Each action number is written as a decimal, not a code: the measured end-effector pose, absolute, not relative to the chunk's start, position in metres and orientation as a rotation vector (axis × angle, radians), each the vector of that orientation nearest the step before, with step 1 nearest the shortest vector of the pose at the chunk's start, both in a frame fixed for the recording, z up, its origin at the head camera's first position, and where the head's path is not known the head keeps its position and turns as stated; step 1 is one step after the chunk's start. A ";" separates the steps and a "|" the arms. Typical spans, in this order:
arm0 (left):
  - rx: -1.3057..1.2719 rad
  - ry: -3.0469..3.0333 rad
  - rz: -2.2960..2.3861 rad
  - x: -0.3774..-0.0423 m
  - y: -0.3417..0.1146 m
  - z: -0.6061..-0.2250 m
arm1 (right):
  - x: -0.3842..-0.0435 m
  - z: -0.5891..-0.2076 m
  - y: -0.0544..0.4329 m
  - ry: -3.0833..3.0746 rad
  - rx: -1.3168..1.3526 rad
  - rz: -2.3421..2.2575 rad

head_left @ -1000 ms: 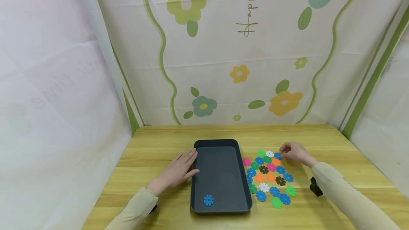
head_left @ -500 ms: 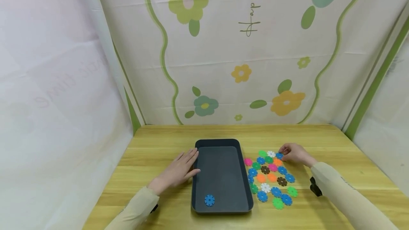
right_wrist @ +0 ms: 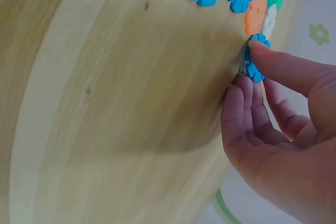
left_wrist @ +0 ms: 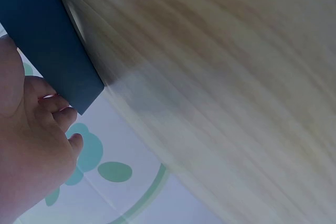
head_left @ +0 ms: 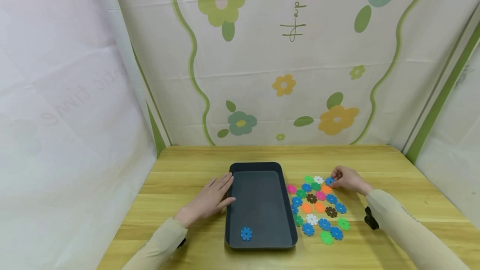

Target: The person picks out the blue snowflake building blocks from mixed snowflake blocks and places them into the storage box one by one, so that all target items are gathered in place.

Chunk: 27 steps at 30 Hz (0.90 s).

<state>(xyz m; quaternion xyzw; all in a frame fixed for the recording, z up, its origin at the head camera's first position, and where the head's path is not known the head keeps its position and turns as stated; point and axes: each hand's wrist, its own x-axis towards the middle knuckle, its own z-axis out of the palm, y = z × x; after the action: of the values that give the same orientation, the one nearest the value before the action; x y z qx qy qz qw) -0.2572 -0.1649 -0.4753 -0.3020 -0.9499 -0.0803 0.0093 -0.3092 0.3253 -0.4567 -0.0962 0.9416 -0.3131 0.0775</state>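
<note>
My right hand (head_left: 348, 178) pinches a blue notched snowflake disc (right_wrist: 253, 65) between thumb and fingers, at the far right edge of a spread of flat discs. In the right wrist view the disc tilts up from the wooden table. My left hand (head_left: 208, 200) rests with straight fingers on the left rim of a dark grey rectangular tray (head_left: 258, 199). Another blue snowflake disc (head_left: 246, 233) lies inside the tray, near its front left corner. The left wrist view shows the tray's outer wall (left_wrist: 52, 45) with the fingers at its edge.
Several loose discs in blue, green, orange, pink, white and brown lie right of the tray, among them a brown disc (head_left: 311, 198) and a light green disc (head_left: 326, 237). A flower-printed cloth (head_left: 258, 53) hangs behind the wooden table (head_left: 195, 166).
The blue disc in my right hand has shifted slightly right, away from the white and orange discs beside it. My left hand stays on the tray rim.
</note>
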 end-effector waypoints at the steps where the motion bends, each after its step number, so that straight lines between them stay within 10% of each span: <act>1: -0.944 -2.966 -0.253 -0.257 -0.165 -0.475 | -0.309 -0.457 0.326 2.819 -0.288 -0.947; 27: -0.953 -2.959 -0.258 -0.256 -0.165 -0.475 | -0.303 -0.446 0.330 2.745 -0.213 -1.079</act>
<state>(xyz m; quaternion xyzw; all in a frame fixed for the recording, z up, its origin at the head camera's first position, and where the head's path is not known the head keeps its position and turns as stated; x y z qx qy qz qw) -0.2565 -0.1651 -0.4747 -0.3056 -0.9485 -0.0828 0.0110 -0.3031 0.3300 -0.4464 -0.0719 0.9243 -0.3634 0.0923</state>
